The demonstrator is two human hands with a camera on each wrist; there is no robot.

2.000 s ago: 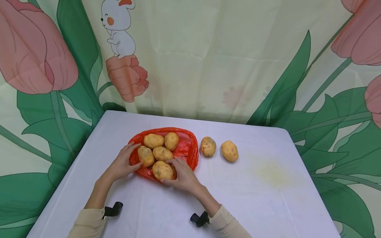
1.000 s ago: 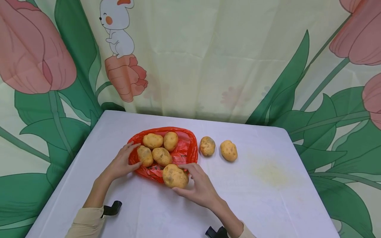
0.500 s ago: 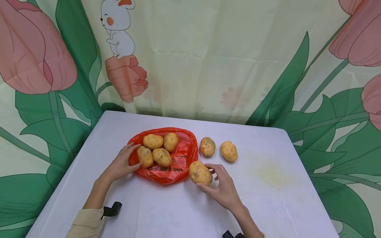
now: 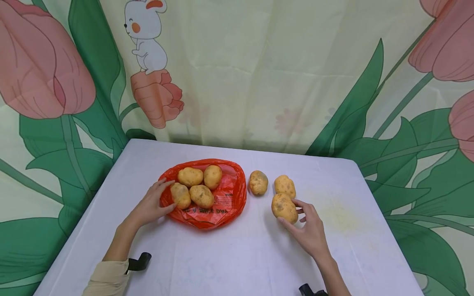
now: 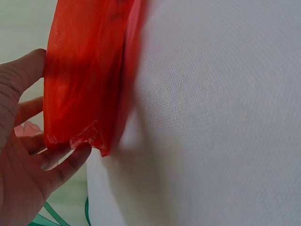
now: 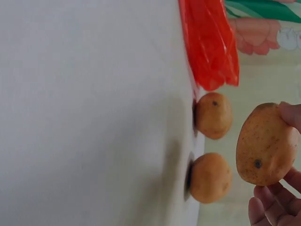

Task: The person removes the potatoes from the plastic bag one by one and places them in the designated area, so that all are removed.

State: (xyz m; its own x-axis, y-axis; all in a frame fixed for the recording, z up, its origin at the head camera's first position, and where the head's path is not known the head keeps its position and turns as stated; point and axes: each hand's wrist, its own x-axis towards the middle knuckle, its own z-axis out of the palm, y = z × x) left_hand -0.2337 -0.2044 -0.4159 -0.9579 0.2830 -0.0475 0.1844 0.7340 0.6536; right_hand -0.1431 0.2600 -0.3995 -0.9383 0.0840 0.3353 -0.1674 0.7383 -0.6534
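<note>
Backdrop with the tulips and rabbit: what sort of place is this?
Probably a staged indoor recording spot: a cartoon-printed fabric backdrop hangs behind a single white-topped table, and the person wears black wrist cameras.

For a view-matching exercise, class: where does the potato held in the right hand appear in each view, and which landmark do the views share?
Head: held potato right of centre, below mid-height, in the right hand.
Left wrist: not in this picture.
Right wrist: held potato near the right edge, just below mid-height.
Shared landmark: red bag, in all three.
</note>
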